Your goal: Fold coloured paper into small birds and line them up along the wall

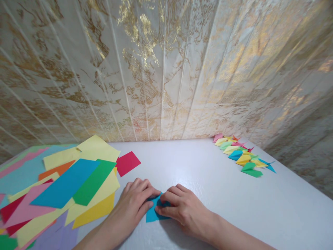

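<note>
A small piece of blue paper (153, 216) lies on the white table in front of me, partly covered by my fingers. At its left edge, my left hand (137, 199) holds it with thumb and forefinger, the other fingers curled together. From the right, my right hand (183, 206) grips the same paper, thumb and fingertips pressed on it near its middle. Part of the sheet is hidden under the right hand, so I cannot tell all of its folds.
Many coloured paper sheets (67, 184) are heaped at the left. A red paper square (128, 163) lies beside the heap. Several folded paper pieces (243, 159) stand in rows at the back right of the white table (260, 205). A gold-patterned curtain (156, 86) hangs behind.
</note>
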Action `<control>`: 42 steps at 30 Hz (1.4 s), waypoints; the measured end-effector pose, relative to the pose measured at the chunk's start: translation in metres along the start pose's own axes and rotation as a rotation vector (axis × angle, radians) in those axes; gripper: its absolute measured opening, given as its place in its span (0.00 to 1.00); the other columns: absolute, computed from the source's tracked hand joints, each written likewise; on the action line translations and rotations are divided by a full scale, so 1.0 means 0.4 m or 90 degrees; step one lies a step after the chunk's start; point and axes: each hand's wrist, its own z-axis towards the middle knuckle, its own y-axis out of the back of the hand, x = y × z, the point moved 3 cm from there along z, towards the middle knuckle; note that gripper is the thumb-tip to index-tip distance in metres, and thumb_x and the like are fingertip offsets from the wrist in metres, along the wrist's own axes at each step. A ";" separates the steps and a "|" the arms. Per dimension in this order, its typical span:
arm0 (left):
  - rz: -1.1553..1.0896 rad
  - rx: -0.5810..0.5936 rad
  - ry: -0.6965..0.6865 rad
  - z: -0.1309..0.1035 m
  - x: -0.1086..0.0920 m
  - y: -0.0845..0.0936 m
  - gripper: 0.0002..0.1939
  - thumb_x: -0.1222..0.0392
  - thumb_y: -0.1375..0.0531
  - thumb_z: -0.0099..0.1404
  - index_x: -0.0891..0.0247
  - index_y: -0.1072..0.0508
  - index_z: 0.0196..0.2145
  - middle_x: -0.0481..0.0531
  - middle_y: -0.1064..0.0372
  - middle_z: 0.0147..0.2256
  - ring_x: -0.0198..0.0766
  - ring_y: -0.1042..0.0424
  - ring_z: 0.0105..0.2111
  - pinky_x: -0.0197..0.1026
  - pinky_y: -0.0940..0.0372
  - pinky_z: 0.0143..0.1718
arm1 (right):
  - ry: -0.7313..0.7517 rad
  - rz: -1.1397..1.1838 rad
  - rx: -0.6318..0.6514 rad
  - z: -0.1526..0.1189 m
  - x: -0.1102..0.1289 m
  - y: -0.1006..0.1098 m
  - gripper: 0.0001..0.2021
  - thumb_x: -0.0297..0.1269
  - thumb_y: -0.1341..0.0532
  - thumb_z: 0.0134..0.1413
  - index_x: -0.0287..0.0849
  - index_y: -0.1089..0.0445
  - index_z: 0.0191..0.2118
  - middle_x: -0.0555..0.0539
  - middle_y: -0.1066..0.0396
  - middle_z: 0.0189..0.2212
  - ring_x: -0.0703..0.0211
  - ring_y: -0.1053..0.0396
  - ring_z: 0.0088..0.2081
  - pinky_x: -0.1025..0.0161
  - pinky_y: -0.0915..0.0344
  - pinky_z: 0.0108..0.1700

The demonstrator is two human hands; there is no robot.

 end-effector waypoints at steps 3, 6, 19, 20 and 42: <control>0.005 -0.003 0.007 -0.003 0.009 -0.010 0.15 0.66 0.44 0.69 0.47 0.27 0.49 0.46 0.30 0.43 0.43 0.35 0.46 0.45 0.45 0.46 | -0.011 0.015 0.001 -0.021 -0.015 0.019 0.11 0.27 0.40 0.63 0.47 0.27 0.47 0.47 0.26 0.42 0.55 0.34 0.41 0.57 0.42 0.41; 0.016 -0.013 0.008 -0.005 0.018 -0.021 0.15 0.65 0.44 0.70 0.46 0.27 0.49 0.46 0.29 0.43 0.44 0.35 0.46 0.45 0.45 0.46 | -0.046 0.039 -0.005 -0.056 -0.033 0.041 0.14 0.23 0.43 0.60 0.47 0.26 0.45 0.46 0.26 0.42 0.53 0.35 0.41 0.57 0.40 0.42; 0.021 -0.040 -0.085 -0.016 0.006 -0.059 0.31 0.73 0.51 0.62 0.53 0.39 0.61 0.53 0.37 0.61 0.46 0.40 0.59 0.52 0.45 0.60 | -0.302 0.212 -0.023 -0.036 -0.041 0.026 0.18 0.30 0.30 0.47 0.41 0.31 0.45 0.43 0.33 0.45 0.48 0.39 0.46 0.49 0.39 0.50; 0.025 -0.036 -0.094 -0.015 0.004 -0.061 0.34 0.73 0.50 0.60 0.53 0.41 0.63 0.54 0.37 0.61 0.47 0.40 0.59 0.52 0.45 0.60 | -0.311 0.206 -0.011 -0.022 -0.036 0.017 0.19 0.32 0.29 0.46 0.40 0.32 0.45 0.43 0.33 0.45 0.48 0.39 0.46 0.49 0.39 0.50; 0.088 0.043 0.081 -0.013 -0.048 0.011 0.23 0.74 0.46 0.46 0.57 0.31 0.40 0.51 0.33 0.44 0.48 0.37 0.47 0.51 0.41 0.51 | -0.360 0.317 -0.053 0.036 -0.026 -0.005 0.13 0.21 0.32 0.46 0.43 0.33 0.34 0.50 0.33 0.40 0.53 0.40 0.45 0.54 0.44 0.50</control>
